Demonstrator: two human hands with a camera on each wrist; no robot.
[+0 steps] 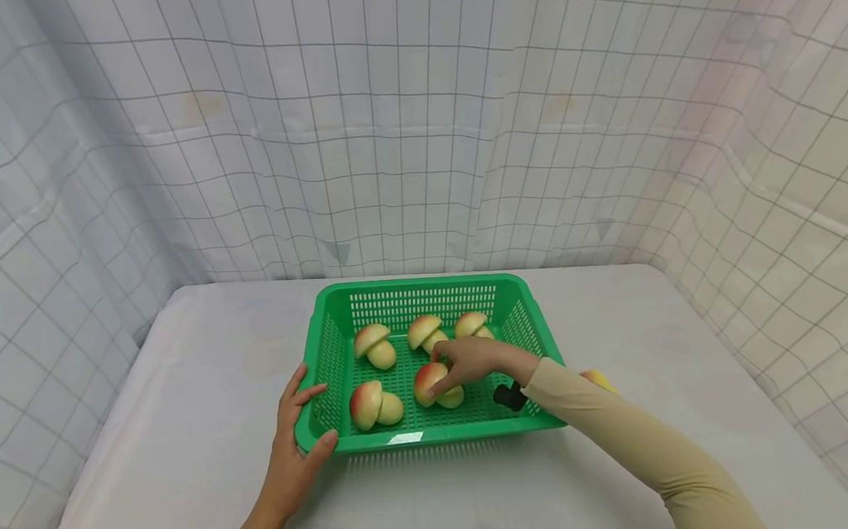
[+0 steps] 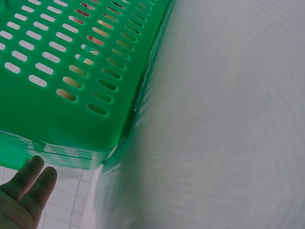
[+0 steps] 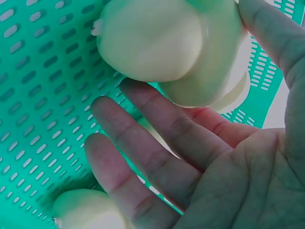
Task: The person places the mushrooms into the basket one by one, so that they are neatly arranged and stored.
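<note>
A green plastic basket [image 1: 423, 437] with slotted walls holds several toy mushrooms with red-and-yellow caps and pale stems. My right hand [image 1: 472, 359] reaches in over the basket's right side and pinches the front middle mushroom [image 1: 427, 380] by its cap, between thumb and fingers. That mushroom's pale stem [image 3: 147, 43] fills the top of the right wrist view; the other fingers are extended below it. My left hand [image 1: 295, 436] rests on the basket's left front corner, fingers spread along the side and thumb on the front rim. Two straight fingers [image 2: 35, 186] show beside the wall.
To the front left in the basket lies another mushroom [image 1: 375, 405]; a back row includes a mushroom [image 1: 376, 347] at left. Right of the basket, a yellow-orange thing [image 1: 599, 380] is mostly hidden by the right sleeve. The white table [image 1: 183, 433] meets grid-patterned cloth walls.
</note>
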